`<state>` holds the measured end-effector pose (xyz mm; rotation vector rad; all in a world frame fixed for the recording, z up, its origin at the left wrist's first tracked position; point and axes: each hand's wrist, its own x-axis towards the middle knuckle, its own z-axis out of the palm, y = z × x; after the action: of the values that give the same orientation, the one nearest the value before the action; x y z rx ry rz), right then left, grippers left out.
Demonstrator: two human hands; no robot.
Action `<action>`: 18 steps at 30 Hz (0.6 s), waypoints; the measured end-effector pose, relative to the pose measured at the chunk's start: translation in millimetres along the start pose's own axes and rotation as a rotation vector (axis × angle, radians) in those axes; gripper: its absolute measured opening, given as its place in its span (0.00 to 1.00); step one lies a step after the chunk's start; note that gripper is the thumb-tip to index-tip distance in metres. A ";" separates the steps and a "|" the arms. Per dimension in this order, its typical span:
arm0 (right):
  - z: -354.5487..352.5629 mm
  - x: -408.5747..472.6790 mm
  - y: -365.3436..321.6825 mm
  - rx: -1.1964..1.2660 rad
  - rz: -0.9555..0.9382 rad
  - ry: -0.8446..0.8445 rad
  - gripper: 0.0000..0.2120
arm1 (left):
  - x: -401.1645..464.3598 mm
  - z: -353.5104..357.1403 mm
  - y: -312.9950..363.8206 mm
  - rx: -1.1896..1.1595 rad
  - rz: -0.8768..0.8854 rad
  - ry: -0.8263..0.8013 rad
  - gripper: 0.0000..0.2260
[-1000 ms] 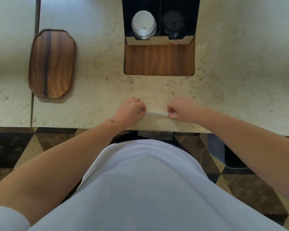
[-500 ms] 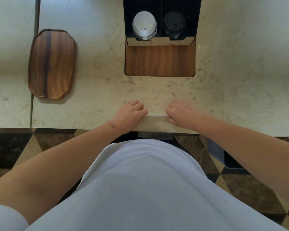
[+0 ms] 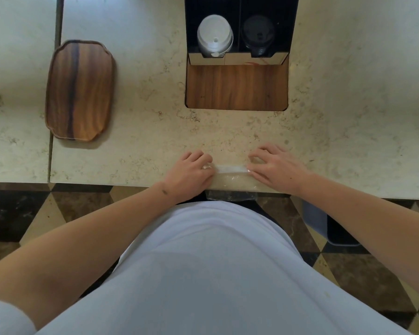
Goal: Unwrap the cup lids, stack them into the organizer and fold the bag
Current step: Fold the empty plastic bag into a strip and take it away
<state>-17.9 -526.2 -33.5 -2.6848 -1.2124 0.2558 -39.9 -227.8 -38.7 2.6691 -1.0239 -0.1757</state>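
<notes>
A clear plastic bag [image 3: 231, 176] lies flat at the counter's front edge, folded into a narrow strip, with its lower end hanging over the edge. My left hand [image 3: 190, 174] presses on the bag's left end with curled fingers. My right hand [image 3: 275, 169] presses the right end, fingers spread on the counter. At the back stands a black organizer [image 3: 237, 10] with a wooden base. Its left slot holds a stack of white lids [image 3: 214, 36], its right slot a stack of black lids [image 3: 258, 36].
A wooden tray [image 3: 79, 90] lies on the marble counter [image 3: 143, 131] at the left, beside a seam between two slabs. A dark bin [image 3: 329, 226] stands on the patterned floor below, at the right.
Both hands stayed at the bag's ends. They went from pinching the fold to pressing it flat, and the right hand's fingers have now spread out.
</notes>
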 end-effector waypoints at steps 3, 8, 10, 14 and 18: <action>-2.7 7.6 -0.9 0.049 0.026 -0.023 0.11 | 5.4 0.2 3.5 -0.085 -0.128 -0.012 0.07; -2.0 28.2 -5.5 0.215 0.225 -0.130 0.05 | 17.7 1.1 8.2 -0.188 -0.328 -0.034 0.02; 0.1 33.5 -5.2 0.270 0.270 -0.189 0.05 | 20.8 3.2 7.0 -0.210 -0.381 -0.049 0.07; -1.4 37.7 -3.1 0.332 0.296 -0.259 0.05 | 22.8 4.5 2.8 -0.212 -0.391 -0.117 0.10; -4.2 39.0 -0.9 0.406 0.334 -0.287 0.10 | 23.8 3.7 3.8 -0.169 -0.361 -0.151 0.07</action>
<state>7.8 -496.6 -32.4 -2.5206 -0.6640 0.8596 -25.5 -247.2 -41.4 2.6895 -0.5268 -0.5179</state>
